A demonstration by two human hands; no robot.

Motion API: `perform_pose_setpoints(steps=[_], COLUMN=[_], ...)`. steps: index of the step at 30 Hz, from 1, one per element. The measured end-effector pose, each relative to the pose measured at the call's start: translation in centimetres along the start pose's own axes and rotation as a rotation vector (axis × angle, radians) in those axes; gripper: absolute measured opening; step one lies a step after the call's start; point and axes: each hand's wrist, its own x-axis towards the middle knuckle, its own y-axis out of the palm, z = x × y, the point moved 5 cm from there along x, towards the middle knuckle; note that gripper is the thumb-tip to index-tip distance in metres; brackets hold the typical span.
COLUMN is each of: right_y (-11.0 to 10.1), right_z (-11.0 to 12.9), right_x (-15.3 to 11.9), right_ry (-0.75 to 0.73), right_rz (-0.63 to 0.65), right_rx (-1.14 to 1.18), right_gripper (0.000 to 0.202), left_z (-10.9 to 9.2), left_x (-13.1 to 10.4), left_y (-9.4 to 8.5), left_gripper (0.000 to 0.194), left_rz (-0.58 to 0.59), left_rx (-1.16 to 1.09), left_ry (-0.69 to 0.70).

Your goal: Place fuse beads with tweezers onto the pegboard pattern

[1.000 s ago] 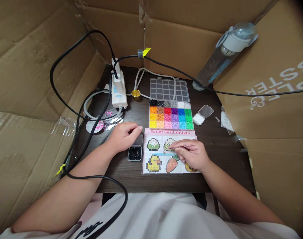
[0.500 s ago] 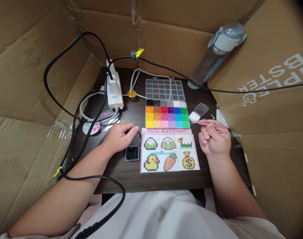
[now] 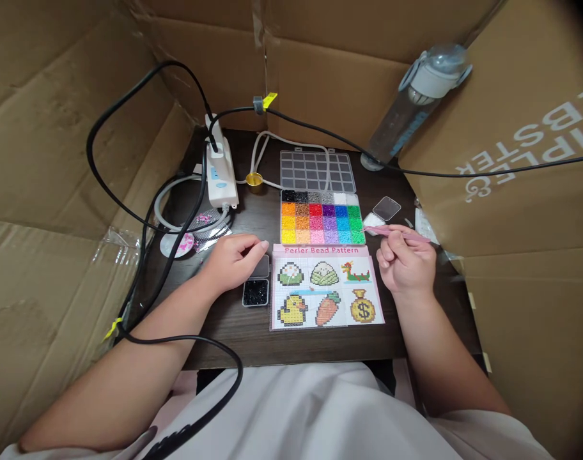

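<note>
Your right hand (image 3: pixel 406 259) is closed on a pair of slim pink tweezers (image 3: pixel 406 234), pinched between thumb and fingers and pointing left. Their tips lie by the right rim of the clear plastic compartment case (image 3: pixel 323 243), filled with beads sorted by colour; you cannot tell from here whether they touch it or grip a bead. Just behind the tips, a small clear square box of white beads (image 3: pixel 374 221) sits toward the right edge of the dark wood-grain table (image 3: pixel 291 350), its clear lid (image 3: pixel 386 208) folded back.

Your left hand (image 3: pixel 234 259) rests loosely curled, partly over the clear lid (image 3: pixel 260 267) of a small square box of black beads (image 3: pixel 256 292); whether its hidden fingers hold anything, you cannot tell. The white-and-pink printed Perler Bead Pattern sheet (image 3: pixel 328 286) lies between your hands, nearer the table's front edge, showing six pictures. The case stands just beyond the sheet's far edge, its gridded clear lid (image 3: pixel 318 171) open toward the table's far edge.

Near the far right corner stands a tall grey-capped clear bottle (image 3: pixel 406 118); toward the far left corner lies a white plastic power strip (image 3: pixel 222 172), with a small round gold cup (image 3: pixel 254 185) to its right.
</note>
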Motion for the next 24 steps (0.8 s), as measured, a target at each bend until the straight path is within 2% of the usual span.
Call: perform_pose_setpoints(steps=[9, 16, 24], right_y=[-0.5, -0.1, 0.0], right_z=[-0.5, -0.6, -1.3], right_x=[0.2, 0.1, 0.4], right_ry=[0.04, 0.039, 0.051], right_rz=[-0.065, -0.019, -0.036], right_rx=[0.043, -0.004, -0.016], right_gripper=[0.02, 0.019, 0.025], left_z=[0.2, -0.2, -0.4], left_x=[0.0, 0.2, 0.4], left_y=[0.0, -0.1, -0.2], left_gripper=[0.04, 0.039, 0.039], left_rz=[0.001, -0.006, 0.001], left_rx=[0.007, 0.017, 0.027], left_ry=[-0.011, -0.02, -0.033])
